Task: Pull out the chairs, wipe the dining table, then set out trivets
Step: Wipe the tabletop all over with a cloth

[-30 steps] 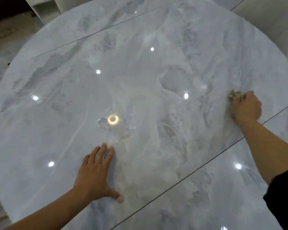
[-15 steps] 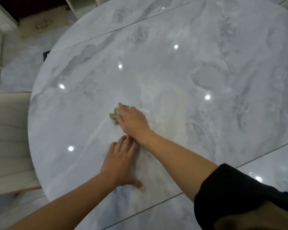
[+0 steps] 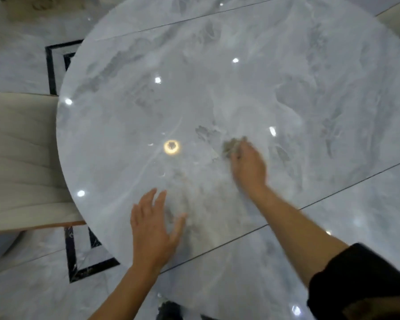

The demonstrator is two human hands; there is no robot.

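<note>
The round grey marble dining table point(image 3: 286, 77) fills most of the head view, glossy with light reflections. My right hand point(image 3: 248, 166) presses a crumpled grey-brown cloth point(image 3: 231, 145) onto the table's middle; the cloth sticks out past my fingertips. My left hand point(image 3: 154, 229) rests flat near the table's front-left edge, fingers spread, holding nothing. No trivets are in view.
A cream upholstered chair point(image 3: 21, 158) stands at the table's left edge, partly under the rim. Another pale chair part point(image 3: 397, 17) shows at the top right. The marble floor with a black inlay border point(image 3: 72, 257) lies at the left.
My right hand swept the cloth from the table's right side to beside my left hand, then back right toward the centre. My left hand stayed flat on the table.
</note>
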